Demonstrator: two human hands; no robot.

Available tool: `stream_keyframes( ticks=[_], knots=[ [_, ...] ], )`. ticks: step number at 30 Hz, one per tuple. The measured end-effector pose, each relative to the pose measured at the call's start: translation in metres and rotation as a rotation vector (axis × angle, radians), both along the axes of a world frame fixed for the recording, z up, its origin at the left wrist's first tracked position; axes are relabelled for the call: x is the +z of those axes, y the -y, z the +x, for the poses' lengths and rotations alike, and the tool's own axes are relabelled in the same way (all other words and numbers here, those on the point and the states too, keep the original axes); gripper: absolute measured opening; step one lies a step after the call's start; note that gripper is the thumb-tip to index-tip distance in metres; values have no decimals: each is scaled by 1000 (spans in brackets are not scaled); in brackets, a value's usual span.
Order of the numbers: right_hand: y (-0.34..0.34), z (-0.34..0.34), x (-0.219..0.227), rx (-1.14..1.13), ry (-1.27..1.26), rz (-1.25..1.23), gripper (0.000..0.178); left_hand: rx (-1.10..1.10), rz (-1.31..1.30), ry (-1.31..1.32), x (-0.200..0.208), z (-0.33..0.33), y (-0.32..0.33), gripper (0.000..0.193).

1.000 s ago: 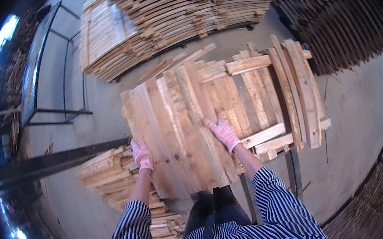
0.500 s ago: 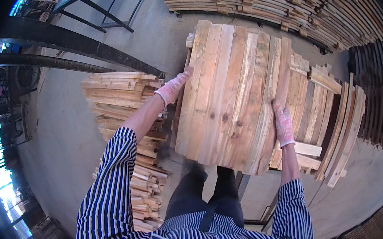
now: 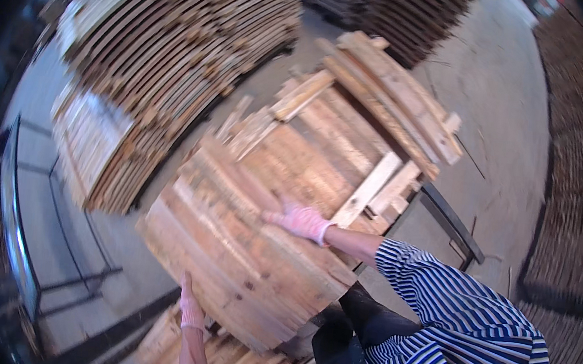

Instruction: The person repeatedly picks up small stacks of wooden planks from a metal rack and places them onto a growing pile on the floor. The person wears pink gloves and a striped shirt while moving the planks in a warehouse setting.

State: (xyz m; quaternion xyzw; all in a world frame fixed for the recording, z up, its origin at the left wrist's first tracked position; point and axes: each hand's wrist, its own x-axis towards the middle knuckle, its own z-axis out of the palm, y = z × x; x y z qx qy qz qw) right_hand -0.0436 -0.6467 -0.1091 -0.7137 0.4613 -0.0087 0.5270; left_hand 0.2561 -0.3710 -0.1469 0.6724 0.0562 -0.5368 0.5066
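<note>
Both hands grip a flat bundle of wooden planks (image 3: 241,248) held above the stacked boards (image 3: 353,146): the left hand (image 3: 191,308) clasps its lower edge, the right hand (image 3: 301,220) presses flat on top. It looks stiff, heavy and splintery; opposite edges give the surest hold.
</note>
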Motion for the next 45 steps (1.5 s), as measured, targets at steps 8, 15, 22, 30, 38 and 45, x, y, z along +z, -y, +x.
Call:
stream_keyframes(
  ticks=[8,15,22,30,38,45],
  knots=[
    [118,-85,29,-349,-433,-836,50,-509,70,1487,60,-49,92,96],
    [179,-194,2,-104,-681,-995,49,-771,321,1501,28,-168,228,93],
    [107,-164,27,-86,-354,-755,64,-802,546,1471,56,-188,248,89],
    [168,-193,73,-183,-467,-847,64,-819,656,1531,42,-178,242,88],
    [220,-239,52,-216,-689,-865,66,-835,583,1472,62,-199,250,87],
    [207,-221,26,-204,-641,-880,57,-807,587,1515,30,-184,247,86]
  ],
)
